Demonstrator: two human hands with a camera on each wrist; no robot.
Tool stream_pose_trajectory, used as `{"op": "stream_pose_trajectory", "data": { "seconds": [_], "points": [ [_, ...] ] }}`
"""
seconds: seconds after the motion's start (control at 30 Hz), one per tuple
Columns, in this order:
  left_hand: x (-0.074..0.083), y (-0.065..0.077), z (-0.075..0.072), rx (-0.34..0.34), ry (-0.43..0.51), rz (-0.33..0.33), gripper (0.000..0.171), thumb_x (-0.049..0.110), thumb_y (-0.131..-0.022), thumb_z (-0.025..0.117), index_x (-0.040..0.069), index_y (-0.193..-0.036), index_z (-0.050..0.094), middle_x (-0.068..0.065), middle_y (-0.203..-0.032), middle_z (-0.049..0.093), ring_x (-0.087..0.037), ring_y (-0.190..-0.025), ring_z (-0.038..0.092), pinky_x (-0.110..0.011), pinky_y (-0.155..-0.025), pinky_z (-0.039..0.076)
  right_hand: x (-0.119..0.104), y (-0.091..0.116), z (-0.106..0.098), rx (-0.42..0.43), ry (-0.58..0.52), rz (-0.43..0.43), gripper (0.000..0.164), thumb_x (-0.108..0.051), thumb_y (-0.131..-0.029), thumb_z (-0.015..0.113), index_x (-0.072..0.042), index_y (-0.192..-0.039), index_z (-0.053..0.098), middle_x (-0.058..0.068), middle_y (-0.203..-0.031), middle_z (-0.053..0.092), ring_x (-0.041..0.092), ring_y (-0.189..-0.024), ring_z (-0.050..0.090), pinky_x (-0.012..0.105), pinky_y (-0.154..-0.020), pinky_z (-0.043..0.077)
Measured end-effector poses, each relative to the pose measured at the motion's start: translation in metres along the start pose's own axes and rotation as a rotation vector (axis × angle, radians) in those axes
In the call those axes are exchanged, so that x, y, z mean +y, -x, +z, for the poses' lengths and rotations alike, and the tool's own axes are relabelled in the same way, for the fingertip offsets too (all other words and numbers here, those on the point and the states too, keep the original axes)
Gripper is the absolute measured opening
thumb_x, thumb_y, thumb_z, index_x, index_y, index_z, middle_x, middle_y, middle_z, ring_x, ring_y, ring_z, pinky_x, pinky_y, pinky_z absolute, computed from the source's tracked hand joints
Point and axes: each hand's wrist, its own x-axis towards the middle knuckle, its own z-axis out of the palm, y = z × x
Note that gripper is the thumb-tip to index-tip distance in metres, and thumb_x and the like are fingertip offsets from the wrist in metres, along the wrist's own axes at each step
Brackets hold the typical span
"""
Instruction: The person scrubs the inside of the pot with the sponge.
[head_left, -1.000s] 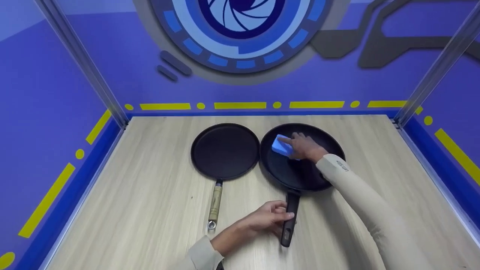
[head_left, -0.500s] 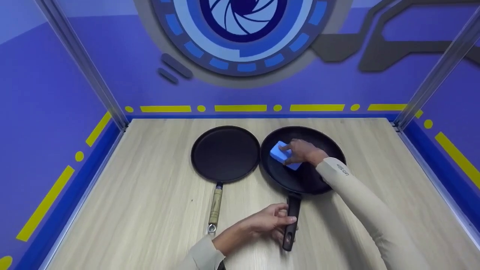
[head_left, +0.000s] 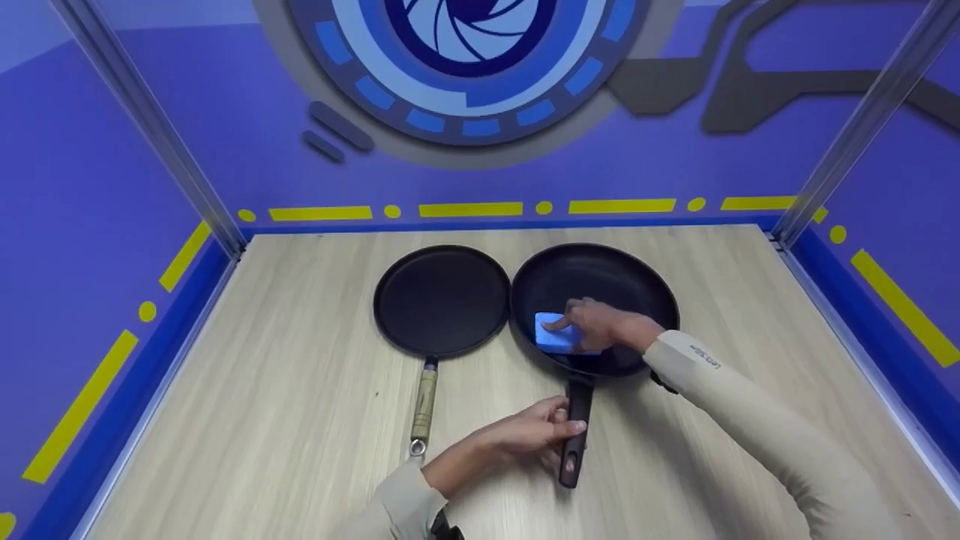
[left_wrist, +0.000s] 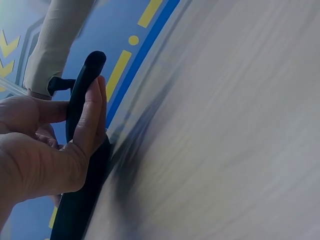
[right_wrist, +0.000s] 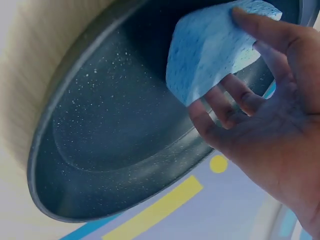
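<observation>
A deep black frying pan [head_left: 600, 274] sits on the table, its black handle [head_left: 577, 420] toward the person. My left hand [head_left: 529, 436] grips that handle with the thumb on top; in the left wrist view the fingers wrap its other side. Inside the pan, my right hand [head_left: 600, 325] holds a blue sponge [head_left: 553, 335] against the surface near the handle side. The right wrist view shows the thumb on one side of the sponge and the fingertips on the other. Small pale specks dot the pan's dark surface there.
A flat black crepe pan [head_left: 442, 300] with a wooden handle [head_left: 424, 401] lies just left of the frying pan, rims touching or nearly so. Blue-purple panels [head_left: 187, 82] with yellow marks enclose the wooden table [head_left: 300, 337] at the back and sides.
My right hand has drawn the sponge from the pan's upper left part down toward the handle side. The left hand keeps its grip on the handle. The head view shifted slightly.
</observation>
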Motion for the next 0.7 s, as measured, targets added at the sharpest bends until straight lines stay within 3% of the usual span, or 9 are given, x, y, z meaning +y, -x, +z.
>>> {"op": "stream_pose_trajectory", "data": {
  "seconds": [0.17,0.33,0.47,0.7],
  "points": [
    [0.004,-0.004,-0.006,-0.05,-0.012,-0.008,0.021,0.012,-0.107,0.053,0.006,-0.127,0.049,-0.002,-0.088,0.065,-0.011,-0.061,0.069,-0.021,-0.056,0.058,0.004,0.004,0.004,0.072,-0.01,-0.026,0.063,-0.002,-0.083,0.079,-0.02,-0.141,0.061,0.025,-0.128,0.062,0.04,-0.11,0.058,0.054,-0.097,0.053],
    [0.007,-0.005,-0.01,-0.079,-0.037,-0.027,0.021,0.012,-0.106,0.055,0.007,-0.125,0.049,0.0,-0.091,0.066,-0.012,-0.063,0.069,-0.021,-0.057,0.058,0.002,0.0,0.009,0.127,0.05,-0.012,0.063,-0.008,-0.083,0.083,-0.021,-0.141,0.062,0.024,-0.125,0.063,0.039,-0.104,0.06,0.054,-0.091,0.056],
    [0.009,-0.001,-0.011,-0.079,-0.039,-0.042,0.015,0.01,-0.106,0.055,0.008,-0.119,0.048,-0.003,-0.089,0.066,-0.013,-0.063,0.069,-0.021,-0.057,0.059,-0.004,-0.017,0.006,0.149,0.114,0.002,0.059,-0.013,-0.088,0.079,-0.021,-0.144,0.06,0.027,-0.121,0.063,0.043,-0.101,0.062,0.057,-0.084,0.059],
    [0.012,-0.001,-0.007,-0.084,-0.066,-0.047,0.021,0.013,-0.106,0.054,0.009,-0.125,0.046,-0.034,-0.11,0.07,-0.016,-0.076,0.071,-0.027,-0.065,0.063,0.008,-0.047,-0.009,0.126,0.119,0.157,0.058,-0.015,-0.09,0.076,-0.017,-0.145,0.057,0.027,-0.114,0.065,0.046,-0.104,0.064,0.059,-0.085,0.058]
  ]
}}
